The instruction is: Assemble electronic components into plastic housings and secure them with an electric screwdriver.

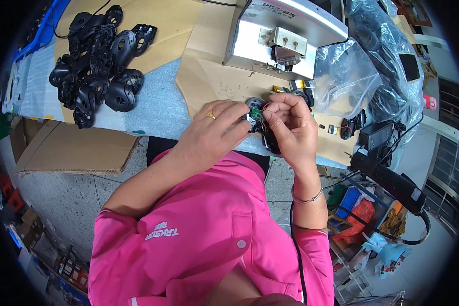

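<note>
At the front edge of the table, a black plastic earphone-like housing sits between my two hands, with a small green circuit board on its upper part. My left hand grips the housing from the left, its fingers bent along the side and partly covering it. From the right, my right hand brings thumb and fingertips together at the board's right edge. A thin red wire shows by those fingertips; what lies between them is too small to tell. Behind the hands lies a round black part.
A heap of black plastic shells lies at the left. A metal-fronted machine stands at the back, beside clear plastic bags. Small wired parts and a black corded tool are at the right. Cardboard lies below left.
</note>
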A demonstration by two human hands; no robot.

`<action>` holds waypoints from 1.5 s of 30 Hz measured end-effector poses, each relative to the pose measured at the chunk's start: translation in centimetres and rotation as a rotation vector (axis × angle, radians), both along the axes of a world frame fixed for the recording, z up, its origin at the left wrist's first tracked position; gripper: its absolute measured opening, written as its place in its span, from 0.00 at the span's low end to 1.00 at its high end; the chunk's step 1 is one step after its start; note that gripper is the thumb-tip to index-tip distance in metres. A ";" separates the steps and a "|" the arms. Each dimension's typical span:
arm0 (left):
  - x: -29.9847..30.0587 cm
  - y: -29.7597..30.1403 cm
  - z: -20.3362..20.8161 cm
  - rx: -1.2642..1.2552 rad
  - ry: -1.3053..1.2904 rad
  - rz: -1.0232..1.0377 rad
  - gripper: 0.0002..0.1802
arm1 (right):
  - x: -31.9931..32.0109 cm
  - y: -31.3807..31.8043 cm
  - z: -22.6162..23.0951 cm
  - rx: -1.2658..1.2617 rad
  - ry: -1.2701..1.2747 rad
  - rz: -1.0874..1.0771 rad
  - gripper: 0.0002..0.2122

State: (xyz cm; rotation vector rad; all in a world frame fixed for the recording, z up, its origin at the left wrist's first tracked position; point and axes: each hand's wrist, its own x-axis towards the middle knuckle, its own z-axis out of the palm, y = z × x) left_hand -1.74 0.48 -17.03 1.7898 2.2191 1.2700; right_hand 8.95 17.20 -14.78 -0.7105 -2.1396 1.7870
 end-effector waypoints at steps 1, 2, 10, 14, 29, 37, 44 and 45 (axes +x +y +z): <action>0.0 0.0 -0.1 -0.001 0.001 -0.002 0.20 | 0.0 0.0 -0.1 0.015 0.004 -0.002 0.13; 0.0 0.0 -0.1 -0.002 0.002 -0.004 0.19 | -0.1 0.0 -0.2 0.031 0.008 -0.003 0.13; -0.1 0.0 -0.1 0.002 0.011 -0.004 0.17 | -0.2 -0.2 -0.2 0.049 0.008 -0.012 0.13; -0.1 0.0 -0.1 0.004 0.011 0.003 0.15 | -0.2 -0.3 -0.1 0.034 0.013 -0.033 0.12; 0.1 0.1 -0.3 0.000 -0.008 0.014 0.19 | -0.6 -0.8 0.3 0.404 -0.033 -0.005 0.13; 0.2 0.7 0.1 -0.064 0.064 0.023 0.23 | -1.0 -1.1 0.3 0.489 -0.011 -0.009 0.14; 0.5 0.8 -0.1 -0.069 0.043 0.037 0.26 | -1.1 -1.0 0.1 0.575 0.023 0.023 0.13; 0.5 0.8 -0.1 -0.069 0.043 0.036 0.26 | -1.1 -1.0 0.3 0.576 0.022 0.022 0.13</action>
